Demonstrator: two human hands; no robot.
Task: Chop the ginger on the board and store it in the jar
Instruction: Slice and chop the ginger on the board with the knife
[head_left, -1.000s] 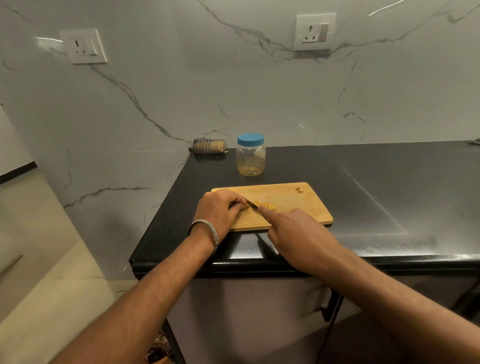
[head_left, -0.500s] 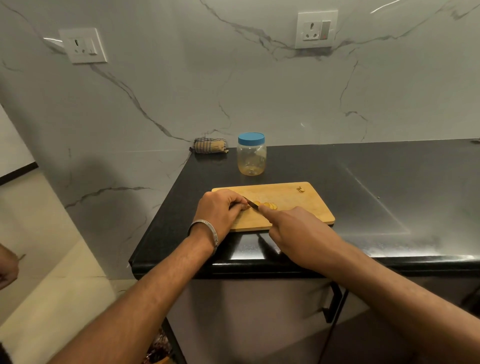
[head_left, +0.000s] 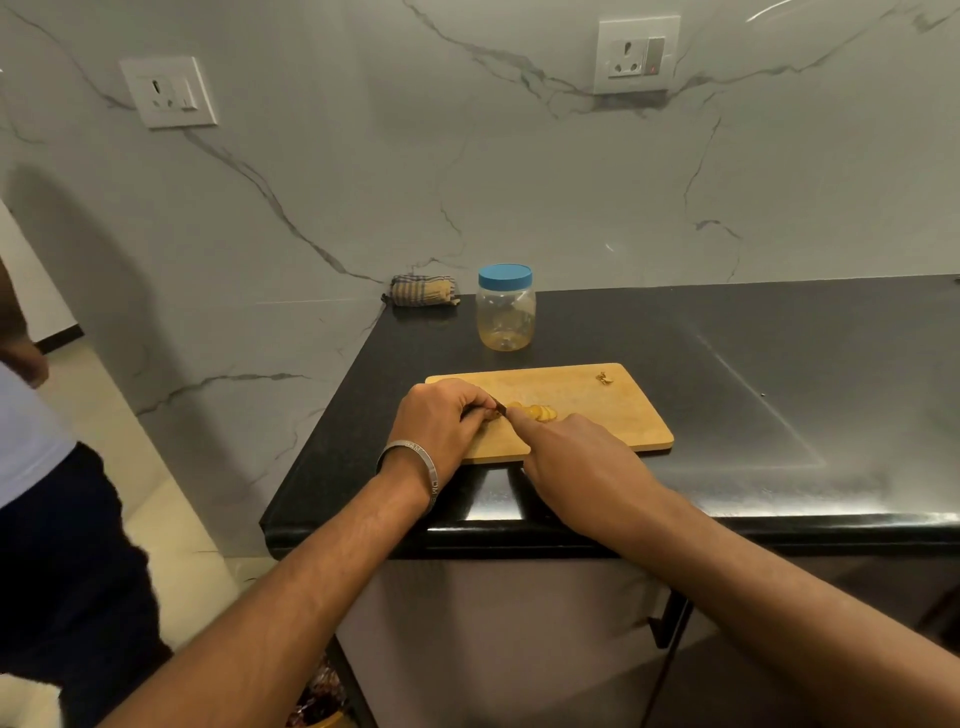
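A wooden cutting board (head_left: 613, 415) lies near the front left of the black counter. On it my left hand (head_left: 441, 421), with a metal bangle at the wrist, pinches the uncut ginger, which its fingers mostly hide. Yellow ginger slices (head_left: 537, 412) lie just to the right of those fingers. My right hand (head_left: 576, 457) grips a knife whose dark blade tip (head_left: 501, 409) shows between the two hands, index finger stretched along it. A small ginger scrap (head_left: 604, 379) sits at the board's far right corner. The clear jar (head_left: 506, 309) with a blue lid, closed, stands behind the board.
A folded checked cloth (head_left: 423, 291) lies at the back left corner of the black counter (head_left: 779, 389). The counter's left edge drops off just beside the board. Another person (head_left: 47, 493) stands at the far left. Two wall sockets sit on the marble wall.
Another person has come into view at the left edge. My hands stay at the same spot on the board, with the knife between them at the ginger.
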